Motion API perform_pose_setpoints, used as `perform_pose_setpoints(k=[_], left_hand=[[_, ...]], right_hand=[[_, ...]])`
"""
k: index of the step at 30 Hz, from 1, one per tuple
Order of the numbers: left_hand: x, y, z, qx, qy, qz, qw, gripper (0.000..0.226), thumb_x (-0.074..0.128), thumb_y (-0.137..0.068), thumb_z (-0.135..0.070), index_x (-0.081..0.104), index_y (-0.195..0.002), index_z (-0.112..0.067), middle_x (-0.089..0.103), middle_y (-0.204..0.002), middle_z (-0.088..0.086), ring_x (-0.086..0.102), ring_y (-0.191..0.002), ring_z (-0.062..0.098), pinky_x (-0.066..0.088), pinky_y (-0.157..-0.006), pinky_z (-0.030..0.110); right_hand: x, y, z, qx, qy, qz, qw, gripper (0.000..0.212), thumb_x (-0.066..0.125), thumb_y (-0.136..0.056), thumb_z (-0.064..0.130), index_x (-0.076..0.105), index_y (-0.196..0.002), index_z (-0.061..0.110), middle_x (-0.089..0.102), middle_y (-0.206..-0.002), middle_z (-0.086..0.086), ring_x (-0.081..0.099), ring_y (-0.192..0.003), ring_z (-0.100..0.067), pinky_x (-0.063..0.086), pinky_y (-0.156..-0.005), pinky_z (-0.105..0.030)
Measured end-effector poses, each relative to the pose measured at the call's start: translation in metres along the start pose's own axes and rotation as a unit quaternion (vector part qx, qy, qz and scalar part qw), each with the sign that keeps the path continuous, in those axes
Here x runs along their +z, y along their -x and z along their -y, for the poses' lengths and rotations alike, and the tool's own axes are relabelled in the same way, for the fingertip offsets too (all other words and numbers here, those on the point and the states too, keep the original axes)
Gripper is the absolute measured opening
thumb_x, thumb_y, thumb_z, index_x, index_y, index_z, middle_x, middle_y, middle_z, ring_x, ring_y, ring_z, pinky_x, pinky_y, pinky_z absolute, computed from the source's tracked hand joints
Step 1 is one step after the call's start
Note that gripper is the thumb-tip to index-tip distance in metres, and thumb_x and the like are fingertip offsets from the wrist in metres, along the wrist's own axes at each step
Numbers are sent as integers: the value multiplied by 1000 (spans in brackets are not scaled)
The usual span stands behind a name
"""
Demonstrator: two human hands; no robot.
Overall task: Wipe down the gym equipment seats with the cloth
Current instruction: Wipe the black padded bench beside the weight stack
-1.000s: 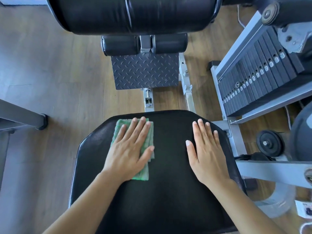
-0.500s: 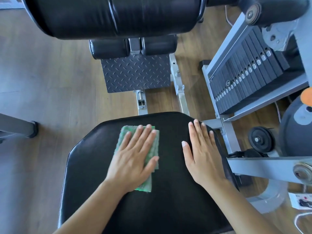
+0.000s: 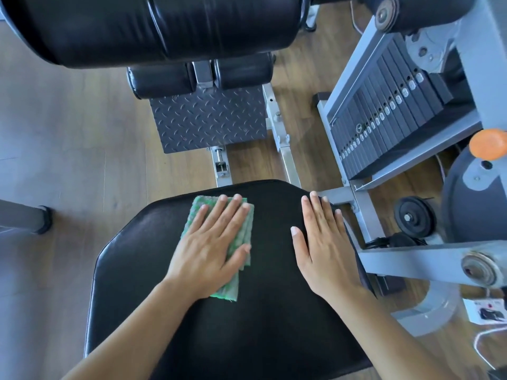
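Cloth [image 3: 242, 229], folded green-and-white, lies under the flat left hand [image 3: 208, 248]; right hand [image 3: 326, 248] flat on black seat [image 3: 274, 325].

- Black padded seat [image 3: 274, 325], glossy, rounded far corners.
- Folded green cloth [image 3: 229, 289] flat on seat's far-left part, w/ left hand [image 3: 211, 248] spread flat on top.
- Right hand [image 3: 323, 248] flat on bare pad nr right edge, apart from cloth.
- Wood floor [image 3: 82, 133] below seat.
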State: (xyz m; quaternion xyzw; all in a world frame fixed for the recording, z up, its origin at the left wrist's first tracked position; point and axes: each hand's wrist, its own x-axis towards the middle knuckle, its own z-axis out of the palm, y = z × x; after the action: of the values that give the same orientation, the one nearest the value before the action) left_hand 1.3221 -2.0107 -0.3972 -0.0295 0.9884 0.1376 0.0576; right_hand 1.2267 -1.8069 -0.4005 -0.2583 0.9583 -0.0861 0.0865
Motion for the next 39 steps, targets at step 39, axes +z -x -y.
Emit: perform_pose_setpoints(k=[39], left_hand=[[9,2,-56,16,11,2,1000,62,27,-97,-46,8,-153,-27,1,-160,-11,-7,-147,11,-2,-119,37]], right_hand=[[-10,14,-26,-4,-9,-14,1000,63,14,-99,42,20,-151,9,17,-158,-8,10,-146,-21,-5,-117,-30]])
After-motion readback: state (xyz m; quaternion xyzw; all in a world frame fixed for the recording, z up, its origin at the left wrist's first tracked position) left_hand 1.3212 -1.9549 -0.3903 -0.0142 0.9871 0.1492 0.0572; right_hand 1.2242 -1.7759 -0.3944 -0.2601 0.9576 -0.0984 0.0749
